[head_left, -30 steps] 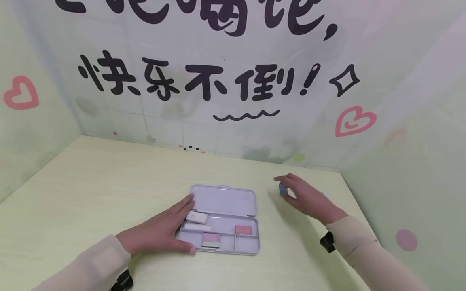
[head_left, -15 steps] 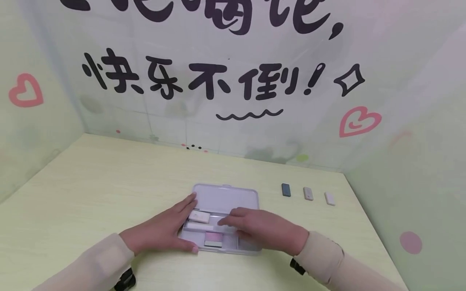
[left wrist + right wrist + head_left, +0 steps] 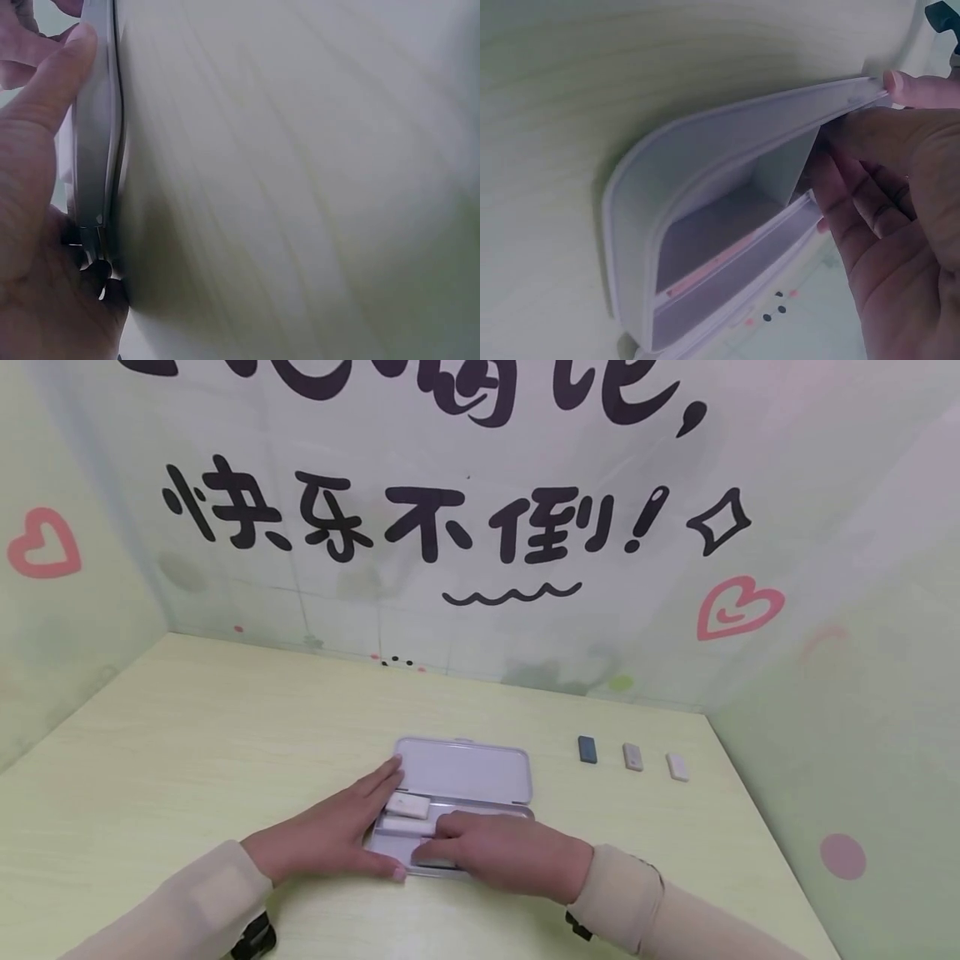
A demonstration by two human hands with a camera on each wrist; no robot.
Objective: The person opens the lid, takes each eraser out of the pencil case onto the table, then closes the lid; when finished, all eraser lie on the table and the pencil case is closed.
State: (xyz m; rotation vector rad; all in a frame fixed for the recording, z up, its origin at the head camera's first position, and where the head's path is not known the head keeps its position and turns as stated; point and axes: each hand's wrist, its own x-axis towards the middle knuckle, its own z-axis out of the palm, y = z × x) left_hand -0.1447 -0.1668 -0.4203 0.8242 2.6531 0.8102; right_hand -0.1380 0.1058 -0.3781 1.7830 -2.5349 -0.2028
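Pale wooden tabletop (image 3: 187, 735) bears everything. On it, the right hand (image 3: 502, 856) lies flat, fingers relaxed, inside the open lilac plastic pencil case (image 3: 465, 772). The left hand (image 3: 330, 835) rests flat against the case's left edge. Three small erasers (image 3: 632, 757) lie in a row well apart, at the far right.

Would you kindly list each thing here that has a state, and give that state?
Pencil case: open, lid laid flat on the table.
White eraser: inside the case.
Dark blue eraser, beige eraser, white eraser on the table: outside the case.
Left hand: flat against the case.
Right hand: reaching into the case.
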